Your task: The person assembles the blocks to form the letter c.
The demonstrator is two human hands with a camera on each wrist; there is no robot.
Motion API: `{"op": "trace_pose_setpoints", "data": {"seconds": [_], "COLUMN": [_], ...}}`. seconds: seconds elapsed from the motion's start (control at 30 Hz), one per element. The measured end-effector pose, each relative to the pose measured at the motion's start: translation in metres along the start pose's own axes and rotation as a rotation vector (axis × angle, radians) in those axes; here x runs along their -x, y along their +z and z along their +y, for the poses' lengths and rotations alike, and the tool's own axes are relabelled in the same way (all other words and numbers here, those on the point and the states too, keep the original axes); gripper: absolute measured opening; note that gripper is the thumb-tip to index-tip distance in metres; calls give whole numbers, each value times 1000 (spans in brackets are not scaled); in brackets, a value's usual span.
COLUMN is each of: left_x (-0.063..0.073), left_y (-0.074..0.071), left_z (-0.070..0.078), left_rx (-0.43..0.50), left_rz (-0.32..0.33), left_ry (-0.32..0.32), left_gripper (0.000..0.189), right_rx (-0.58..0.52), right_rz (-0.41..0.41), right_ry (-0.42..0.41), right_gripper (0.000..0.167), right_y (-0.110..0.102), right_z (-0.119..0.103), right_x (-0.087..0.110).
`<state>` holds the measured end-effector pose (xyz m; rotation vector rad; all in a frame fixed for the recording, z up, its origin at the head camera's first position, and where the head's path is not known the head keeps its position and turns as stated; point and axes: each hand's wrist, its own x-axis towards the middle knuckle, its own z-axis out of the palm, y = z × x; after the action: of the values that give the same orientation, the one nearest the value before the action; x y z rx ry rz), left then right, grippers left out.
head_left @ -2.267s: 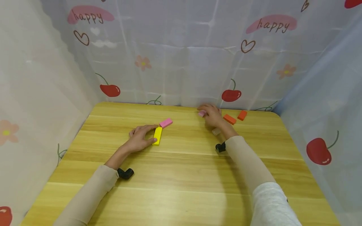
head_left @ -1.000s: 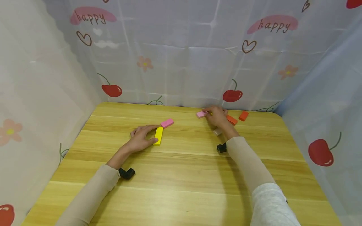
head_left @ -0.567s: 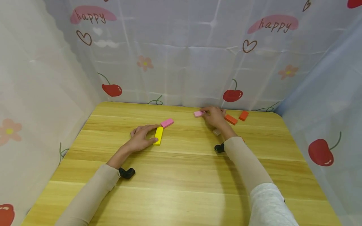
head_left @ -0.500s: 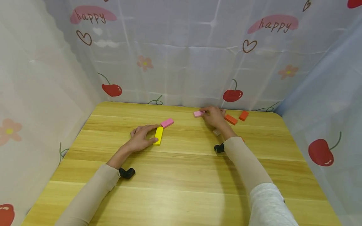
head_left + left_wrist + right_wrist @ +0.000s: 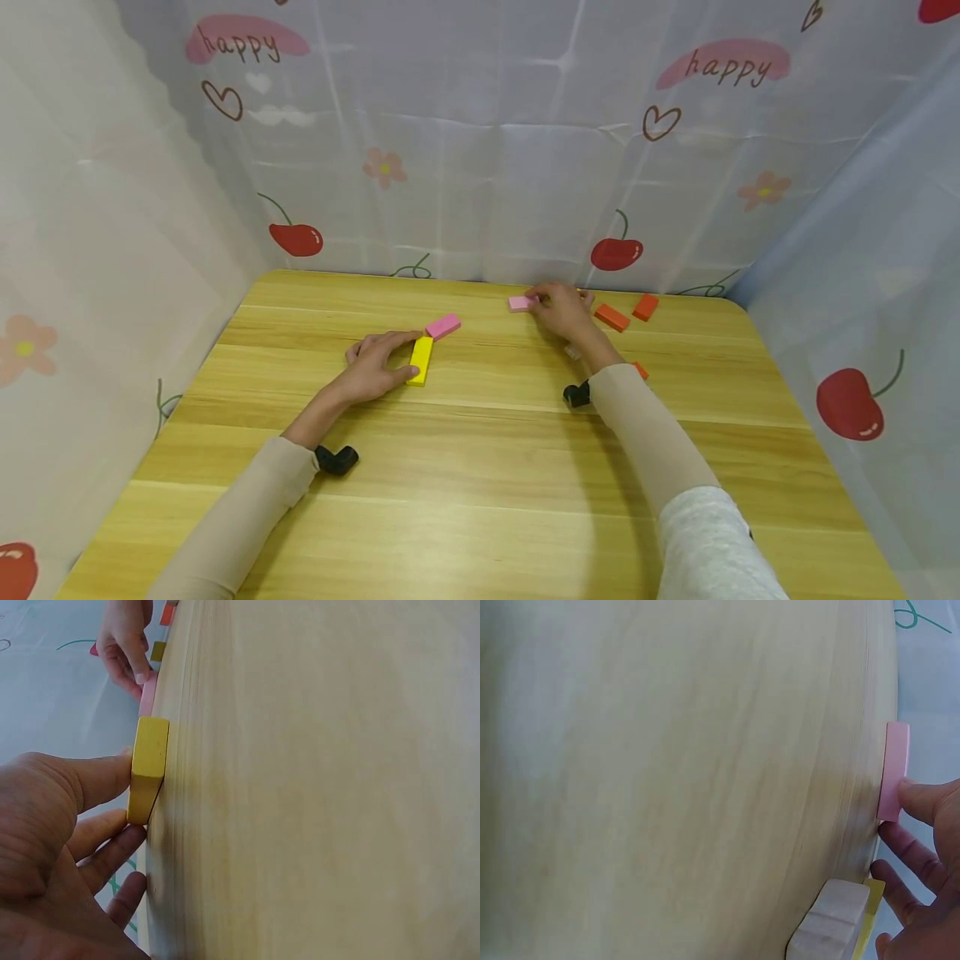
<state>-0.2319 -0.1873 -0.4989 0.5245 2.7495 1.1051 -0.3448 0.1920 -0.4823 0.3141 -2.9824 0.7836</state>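
Head view shows both hands occupied above a wood-grain table point(image 5: 480, 500); the left hand point(image 5: 367, 367) pinches a long yellow block point(image 5: 421, 361), thumb by its near end and index finger at its far end, a spread grip that probably steadies the piece while leaving most of its top uncovered; a pink block point(image 5: 443, 326) lies askew off that far end, their corners touching or nearly so.

Near the table's back edge, the right hand point(image 5: 562, 310) grasps the right end of a paler pink block point(image 5: 520, 304), leaving its left end free, presumably so the piece can be guided from one side; two orange blocks point(image 5: 612, 317) lie flat to that hand's right, and a third orange piece point(image 5: 640, 370) pokes out beside the sleeve point(image 5: 648, 433); right wrist view adds a whitish grooved block point(image 5: 829, 919) with a yellow piece point(image 5: 874, 892) beside it, both partly hidden.

As for looks, the long yellow block is a plain bar with softened edges and a tiny dark speck; the paler pink block is slim, smooth and unmarked.
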Motion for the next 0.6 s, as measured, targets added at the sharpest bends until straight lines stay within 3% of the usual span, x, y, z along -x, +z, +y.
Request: {"op": "trace_pose_setpoints", "data": {"seconds": [0.6], "left_x": [0], "left_y": [-1], "left_z": [0], "left_rx": [-4], "left_rz": [-1], "left_ry": [-3], "left_gripper": [65], "right_rx": [-5], "right_rz": [-29], "right_ry": [-19], "right_gripper": [23], "right_y": [8], "right_z": [-13], "right_x": [1]}}
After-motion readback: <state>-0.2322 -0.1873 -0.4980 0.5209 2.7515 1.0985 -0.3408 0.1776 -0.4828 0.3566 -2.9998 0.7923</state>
